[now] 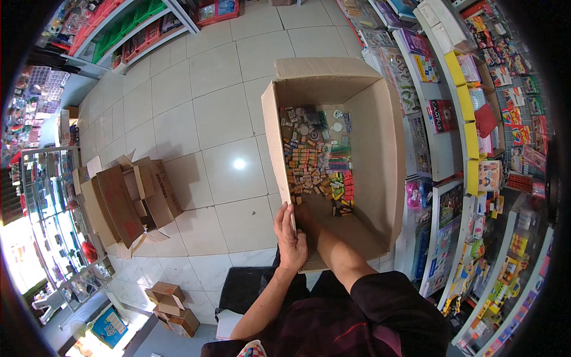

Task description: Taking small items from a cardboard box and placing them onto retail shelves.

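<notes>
Steadying cardboard box (380, 149), left hand (291, 238) clamped on its wall | right hand inside, grip hidden | next: reach small packets (318, 157).

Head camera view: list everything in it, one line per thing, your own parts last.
Open cardboard box: one, brown, centre, on the floor in front of the person.
Small packets: many, orange, yellow, green and pink, on the box bottom.
Flattened cardboard boxes: a pile, brown, on the floor at left.
Small cardboard boxes: two or three, brown, lower left.
Floor: white tiles.
Display racks: several, packed with many-coloured goods, along the right.
Shelves: red and green bins, upper left.
Left hand: one, gripping the box's near left wall.
Right hand: hidden inside the box; only the forearm shows.
</notes>
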Tool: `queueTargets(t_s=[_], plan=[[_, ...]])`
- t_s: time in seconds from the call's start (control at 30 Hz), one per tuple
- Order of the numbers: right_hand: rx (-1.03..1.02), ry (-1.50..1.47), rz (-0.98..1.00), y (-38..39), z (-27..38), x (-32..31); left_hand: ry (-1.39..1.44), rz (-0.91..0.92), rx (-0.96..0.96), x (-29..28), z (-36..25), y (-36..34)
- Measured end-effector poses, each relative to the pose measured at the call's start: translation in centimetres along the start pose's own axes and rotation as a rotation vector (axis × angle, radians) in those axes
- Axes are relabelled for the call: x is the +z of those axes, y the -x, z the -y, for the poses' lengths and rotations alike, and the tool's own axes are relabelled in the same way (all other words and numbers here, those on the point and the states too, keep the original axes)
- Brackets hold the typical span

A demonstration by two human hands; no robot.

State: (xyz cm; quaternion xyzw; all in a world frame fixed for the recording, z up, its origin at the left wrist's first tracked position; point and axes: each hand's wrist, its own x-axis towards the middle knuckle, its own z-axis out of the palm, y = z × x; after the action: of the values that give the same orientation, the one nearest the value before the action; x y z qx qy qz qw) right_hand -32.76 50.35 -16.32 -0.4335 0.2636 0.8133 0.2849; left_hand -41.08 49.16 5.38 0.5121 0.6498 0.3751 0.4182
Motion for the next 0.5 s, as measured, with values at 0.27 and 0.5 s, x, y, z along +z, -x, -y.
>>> queueTargets(t_s=[0.27, 0.5], plan=[[0.05, -0.189, -0.043, -0.1, 0.0, -0.5, -0.037, -0.007, 0.039, 0.0, 0.4, 0.2], [-0.058, 0.025, -0.002, -2.2, -1.6, -3.7, -0.065, -0.007, 0.041, -0.3, 0.1, 1.1]])
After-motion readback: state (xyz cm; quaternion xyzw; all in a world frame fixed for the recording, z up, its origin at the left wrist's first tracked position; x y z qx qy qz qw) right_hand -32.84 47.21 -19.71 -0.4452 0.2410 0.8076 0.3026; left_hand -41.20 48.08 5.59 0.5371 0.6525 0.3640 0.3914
